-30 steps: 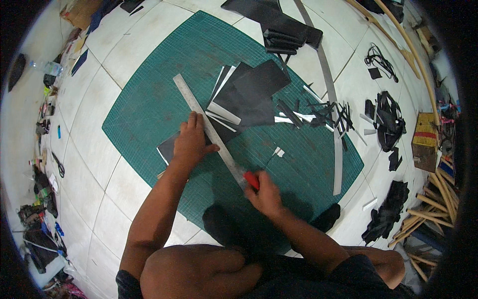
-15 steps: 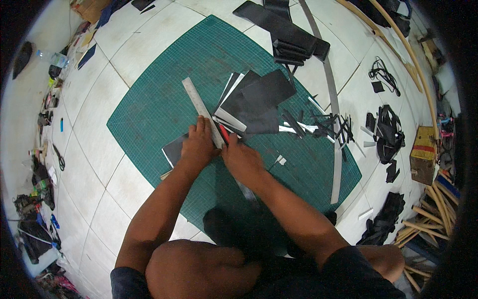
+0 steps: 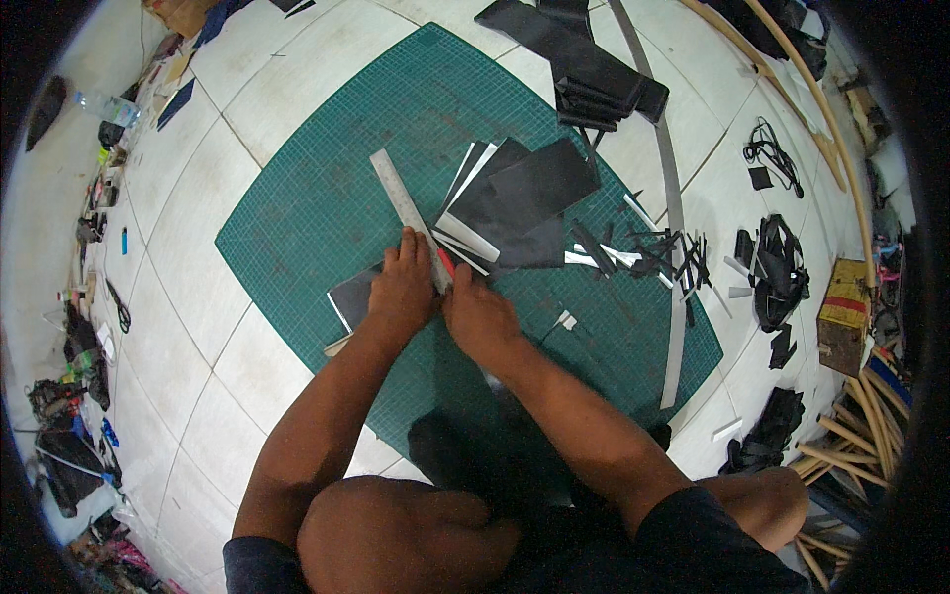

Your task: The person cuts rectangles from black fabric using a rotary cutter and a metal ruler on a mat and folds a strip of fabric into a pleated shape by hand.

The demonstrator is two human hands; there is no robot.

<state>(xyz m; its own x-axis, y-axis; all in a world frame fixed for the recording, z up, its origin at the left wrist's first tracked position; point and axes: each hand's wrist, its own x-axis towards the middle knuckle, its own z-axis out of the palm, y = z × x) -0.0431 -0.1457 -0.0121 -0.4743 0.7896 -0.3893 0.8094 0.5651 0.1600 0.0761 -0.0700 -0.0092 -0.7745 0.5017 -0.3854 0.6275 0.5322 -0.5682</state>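
The right hand [image 3: 482, 315], gripping one red-handled cutter [image 3: 446, 264], is now sitting close against the left hand [image 3: 401, 287], having travelled up along the one steel ruler [image 3: 404, 205] from its near end, so another cut looks to be starting. The left hand is pressing flat on ruler and one dark sheet [image 3: 353, 297] on the green cutting mat [image 3: 327, 188]. Beyond, several black sheets [image 3: 515, 203] are lying stacked.
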